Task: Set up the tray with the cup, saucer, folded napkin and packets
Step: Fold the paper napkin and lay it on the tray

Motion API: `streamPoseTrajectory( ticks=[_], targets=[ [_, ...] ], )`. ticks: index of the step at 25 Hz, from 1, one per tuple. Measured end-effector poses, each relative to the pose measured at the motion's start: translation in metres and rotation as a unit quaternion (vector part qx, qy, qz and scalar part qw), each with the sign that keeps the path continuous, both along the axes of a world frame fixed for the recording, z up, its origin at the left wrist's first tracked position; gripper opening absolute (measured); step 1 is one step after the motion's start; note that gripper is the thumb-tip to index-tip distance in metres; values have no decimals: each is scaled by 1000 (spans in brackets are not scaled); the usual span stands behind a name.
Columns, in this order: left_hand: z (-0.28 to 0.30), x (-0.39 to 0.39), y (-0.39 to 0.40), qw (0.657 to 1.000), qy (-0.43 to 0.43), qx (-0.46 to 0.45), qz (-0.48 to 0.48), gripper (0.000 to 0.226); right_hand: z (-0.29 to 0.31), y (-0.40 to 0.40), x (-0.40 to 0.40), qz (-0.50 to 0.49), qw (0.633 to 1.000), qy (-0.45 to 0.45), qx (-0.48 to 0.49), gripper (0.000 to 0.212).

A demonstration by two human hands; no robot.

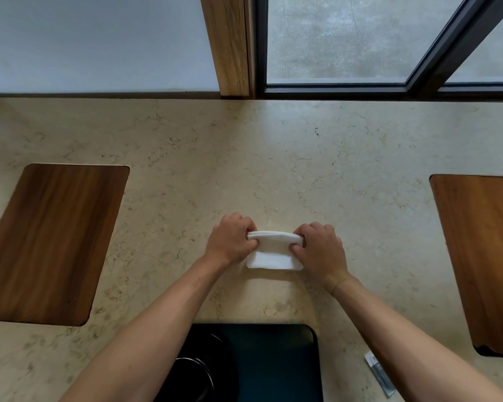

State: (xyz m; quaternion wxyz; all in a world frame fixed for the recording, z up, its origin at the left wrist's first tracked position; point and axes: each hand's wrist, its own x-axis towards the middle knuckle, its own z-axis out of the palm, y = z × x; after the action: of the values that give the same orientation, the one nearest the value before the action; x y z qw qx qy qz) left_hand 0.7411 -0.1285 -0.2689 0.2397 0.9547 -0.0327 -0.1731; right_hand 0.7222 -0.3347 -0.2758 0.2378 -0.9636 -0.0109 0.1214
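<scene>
Marble counter carries the napkin. Left hand and right hand pinch its far folded edge, one at each end, fingers curled.

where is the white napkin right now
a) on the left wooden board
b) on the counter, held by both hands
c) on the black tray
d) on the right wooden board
b: the napkin lies on the counter, beyond the tray; the left hand and right hand pinch its far folded edge at either end.
</scene>
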Motion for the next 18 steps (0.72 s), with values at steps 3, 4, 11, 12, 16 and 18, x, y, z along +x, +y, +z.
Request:
streamPoseTrajectory(
  ticks=[3,4,11,12,16,18],
  targets=[
    [1,-2,0,1000,0,-10,-3,12,0,0,-4,-19,999,0,34,10],
    [2,-3,1,1000,2,-18,-3,11,1,1,-6,-26,998,4,52,9],
    [24,-20,8,994,76,-56,62,14,14,-3,-21,-104,978,75,162,10],
    [28,-24,9,991,84,-69,73,14,18,-3,-24,-108,977,79,165,10],
    [45,-44,13,981,104,-117,115,15,35,-4,-41,-125,971,86,185,11],
    [51,-55,13,977,107,-132,128,16,42,-5,-52,-131,967,87,200,13]
  ],
)
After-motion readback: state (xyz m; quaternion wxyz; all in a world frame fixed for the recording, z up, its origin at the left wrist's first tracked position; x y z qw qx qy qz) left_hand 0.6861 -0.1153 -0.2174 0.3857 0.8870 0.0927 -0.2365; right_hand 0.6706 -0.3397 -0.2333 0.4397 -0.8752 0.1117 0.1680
